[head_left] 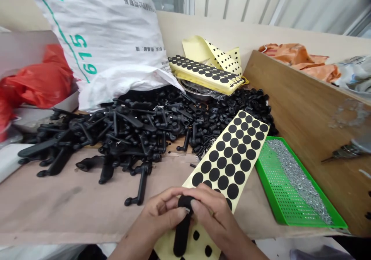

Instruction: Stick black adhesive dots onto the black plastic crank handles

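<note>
My left hand [165, 212] and my right hand [210, 209] close together around the round head of a black plastic arm [181, 235]. Its long flat shaft points down toward me. Both thumbs press at the round end, where a small shiny metal bit shows beside the left thumb tip. Under the hands lies a pale yellow sheet of black round stickers [228, 161], reaching away from me across the table. Near me, part of the sheet carries smaller black dots. Fingers hide the far side of the part's head.
Behind lies a heap of black plastic parts [139, 124], with a white woven sack [116, 39] above it. More sticker sheets [207, 72] are stacked at the back. On the right, a green basket [278, 209] holds small metal pieces beside a wooden board [298, 109] and a screwdriver bit [337, 154].
</note>
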Demonstrator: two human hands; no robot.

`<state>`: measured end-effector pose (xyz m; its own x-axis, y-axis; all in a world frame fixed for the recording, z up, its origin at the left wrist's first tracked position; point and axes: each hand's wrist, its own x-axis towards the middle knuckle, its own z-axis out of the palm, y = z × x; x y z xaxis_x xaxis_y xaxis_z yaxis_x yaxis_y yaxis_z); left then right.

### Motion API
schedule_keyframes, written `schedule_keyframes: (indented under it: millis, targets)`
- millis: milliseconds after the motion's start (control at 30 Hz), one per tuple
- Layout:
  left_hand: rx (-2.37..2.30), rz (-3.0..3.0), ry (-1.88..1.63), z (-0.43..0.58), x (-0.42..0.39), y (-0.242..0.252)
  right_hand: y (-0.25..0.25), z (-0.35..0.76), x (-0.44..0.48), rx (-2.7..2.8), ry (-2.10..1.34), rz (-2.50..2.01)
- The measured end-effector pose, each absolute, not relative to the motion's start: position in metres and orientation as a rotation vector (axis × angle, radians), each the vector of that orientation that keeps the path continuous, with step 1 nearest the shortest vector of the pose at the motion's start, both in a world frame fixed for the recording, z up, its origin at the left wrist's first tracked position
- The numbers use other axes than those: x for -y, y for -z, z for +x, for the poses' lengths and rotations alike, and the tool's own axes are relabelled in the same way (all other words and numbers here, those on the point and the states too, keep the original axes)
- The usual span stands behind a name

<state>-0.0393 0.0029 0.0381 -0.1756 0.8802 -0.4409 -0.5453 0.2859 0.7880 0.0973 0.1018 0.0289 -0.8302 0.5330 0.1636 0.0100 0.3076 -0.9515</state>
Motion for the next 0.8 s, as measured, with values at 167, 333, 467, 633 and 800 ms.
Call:
schedule_keyframes:
  millis: [167,333,467,633,800]
  targets:
    - [-1.091,0.317,-1.303,-0.038,0.0,-0.039,-0.035,0.096,-0.097,2.271,-1.385,-0.466]
    - [-1.057,0.243,-1.32,-0.036,0.005,-0.033,-0.033,0.093,-0.096,2.339,-1.38,-0.455]
    - [-1.083,0.201,-1.335,-0.035,0.006,-0.032,-0.027,0.096,-0.096,2.194,-1.588,-0.537]
    - [-1.13,0.16,-1.354,-0.034,0.005,-0.031,-0.025,0.096,-0.092,2.247,-1.354,-0.455]
    - [-1.125,0.085,-1.327,-0.033,0.009,-0.027,-0.031,0.092,-0.082,2.425,-1.163,-0.334]
